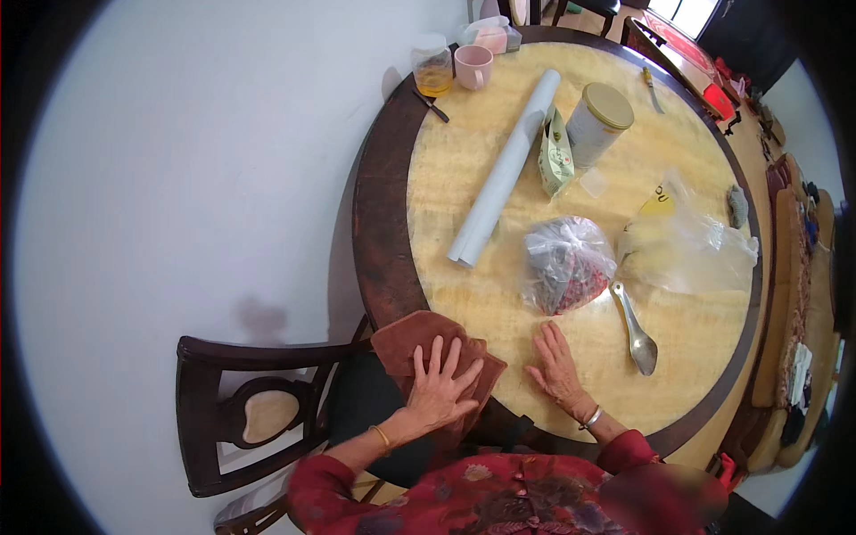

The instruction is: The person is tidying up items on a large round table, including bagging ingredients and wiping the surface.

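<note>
My left hand (441, 389) lies flat with spread fingers on a brown cloth (416, 330), which hangs partly over the near-left edge of the round table (464, 293). On the tabletop rests my right hand (560, 372), palm down, holding nothing. Just beyond its fingertips sits a knotted clear plastic bag (568, 264) with dark and red contents. A large metal serving spoon (633, 331) lies to the right of that hand. Farther right is a crumpled translucent plastic bag (695, 257) with something yellow in it.
A pale rolled sheet (505, 174) stretches across the table beside a green packet (556, 157) and a lidded can (598, 124). At the back are a pink mug (473, 67), a jar of amber liquid (433, 70) and a knife (652, 90). A chair (200, 414) stands left.
</note>
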`<state>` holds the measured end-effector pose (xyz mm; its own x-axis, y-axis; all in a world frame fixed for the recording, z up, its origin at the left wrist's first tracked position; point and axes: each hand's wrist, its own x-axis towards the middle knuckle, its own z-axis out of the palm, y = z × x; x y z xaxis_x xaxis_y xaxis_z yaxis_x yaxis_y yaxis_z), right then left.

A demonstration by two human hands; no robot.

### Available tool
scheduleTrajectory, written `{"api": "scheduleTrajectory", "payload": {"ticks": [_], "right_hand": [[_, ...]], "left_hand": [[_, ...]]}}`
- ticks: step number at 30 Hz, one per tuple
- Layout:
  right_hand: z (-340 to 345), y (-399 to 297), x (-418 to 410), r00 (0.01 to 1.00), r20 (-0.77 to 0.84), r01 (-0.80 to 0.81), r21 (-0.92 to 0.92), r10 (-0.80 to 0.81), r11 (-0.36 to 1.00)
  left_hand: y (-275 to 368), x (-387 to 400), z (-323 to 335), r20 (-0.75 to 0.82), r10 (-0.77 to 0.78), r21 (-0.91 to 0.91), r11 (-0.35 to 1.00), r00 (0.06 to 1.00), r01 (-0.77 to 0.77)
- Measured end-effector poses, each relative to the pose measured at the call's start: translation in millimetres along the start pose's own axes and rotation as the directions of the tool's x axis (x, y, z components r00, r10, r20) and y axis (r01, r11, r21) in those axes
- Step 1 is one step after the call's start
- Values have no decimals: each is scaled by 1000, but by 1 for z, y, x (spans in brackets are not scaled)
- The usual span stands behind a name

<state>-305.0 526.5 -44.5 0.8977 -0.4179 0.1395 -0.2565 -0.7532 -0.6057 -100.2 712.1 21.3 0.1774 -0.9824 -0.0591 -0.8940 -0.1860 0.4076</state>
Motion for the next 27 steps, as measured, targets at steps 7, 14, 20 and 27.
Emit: {"api": "scheduleTrajectory", "payload": {"ticks": [7,14,20,27], "right_hand": [[-4,2,14,996,91,2,-111,8,994],[-8,-6,21,994,109,-15,-88,25,996],[-9,2,18,991,132,-23,-96,36,995],[-9,5,13,978,191,-59,-115,80,992]], "left_hand": [[-121,71,-8,-433,-215,191,927,876,322],[-283,255,-51,-633,-80,295,895,770,335],[-309,374,-64,-729,-223,259,785,647,562],[-319,417,-69,-753,-176,181,871,634,457]]}}
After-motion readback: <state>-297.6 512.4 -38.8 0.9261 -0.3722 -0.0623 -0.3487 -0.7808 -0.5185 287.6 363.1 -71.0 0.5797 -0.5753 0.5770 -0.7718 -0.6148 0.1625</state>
